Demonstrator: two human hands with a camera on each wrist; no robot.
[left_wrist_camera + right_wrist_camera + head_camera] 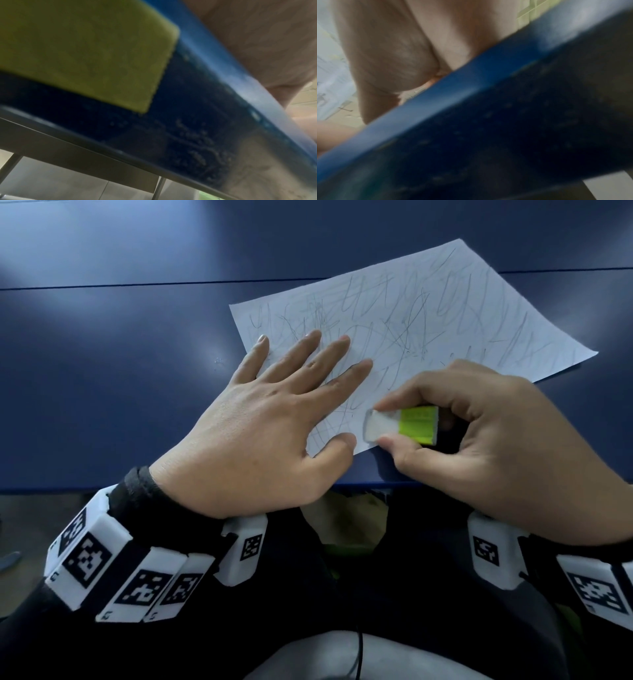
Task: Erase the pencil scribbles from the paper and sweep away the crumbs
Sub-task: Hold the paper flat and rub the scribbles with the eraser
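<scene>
Head view: left hand (260,419) lies flat, fingers spread, on the scribbled paper (428,313); right hand (493,436) pinches an eraser (400,426) at five o'clock on the blue desk (102,371). Wrist views blur.

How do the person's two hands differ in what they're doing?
The left hand lies flat, fingers spread, on the scribbled white paper sheet; the right hand curls, pinching a white eraser in a yellow-green sleeve. The left holds nothing; the right holds the eraser. Both wear tagged wristbands.

Head view looks down on the table (102,371); both wrist views sit close under its front edge.
</scene>
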